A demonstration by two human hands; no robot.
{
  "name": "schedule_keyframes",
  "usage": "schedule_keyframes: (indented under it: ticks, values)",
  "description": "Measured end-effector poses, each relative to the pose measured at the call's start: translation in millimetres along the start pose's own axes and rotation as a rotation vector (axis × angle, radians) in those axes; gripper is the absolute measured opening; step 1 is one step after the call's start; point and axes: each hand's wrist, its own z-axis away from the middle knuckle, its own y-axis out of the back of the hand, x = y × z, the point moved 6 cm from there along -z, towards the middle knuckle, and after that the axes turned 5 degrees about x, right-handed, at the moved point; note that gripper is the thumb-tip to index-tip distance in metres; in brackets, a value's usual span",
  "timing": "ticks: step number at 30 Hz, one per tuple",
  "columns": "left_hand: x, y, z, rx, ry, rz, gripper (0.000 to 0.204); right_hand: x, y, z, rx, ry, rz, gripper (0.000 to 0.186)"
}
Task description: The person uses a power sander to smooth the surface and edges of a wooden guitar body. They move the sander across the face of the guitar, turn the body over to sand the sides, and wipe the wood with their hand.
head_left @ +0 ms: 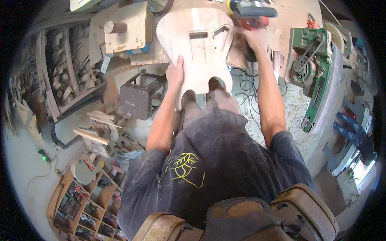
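A pale wooden guitar body (pixel 197 44) with cut-out cavities lies on the workbench (pixel 289 16) in front of me. My left hand (pixel 175 72) rests flat on its left lower edge, fingers together, pressing it down. My right hand (pixel 253 38) grips the handle of a red and grey power tool (pixel 251 14) at the guitar body's upper right edge. The tool's underside is hidden by my hand and its housing.
A wooden block with a round dowel (pixel 124 28) sits left of the body. A dark mesh-sided box (pixel 138 98) stands on the floor at left. A green belt-driven machine (pixel 313 68) stands at right. Cables (pixel 247 86) trail below the bench. Another person's gloved hand (pixel 350 128) is at far right.
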Motion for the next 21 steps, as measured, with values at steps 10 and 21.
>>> schedule_keyframes:
  ticks: [10,21]
  values:
    - [59,-13,-17,-0.166,-0.298,-0.273,0.076,66,82,178,0.142,-0.121,-1.082,0.036]
    - [58,2,113,-1.078,-0.516,0.107,0.045,44,31,307,0.131,-0.112,-1.659,0.068]
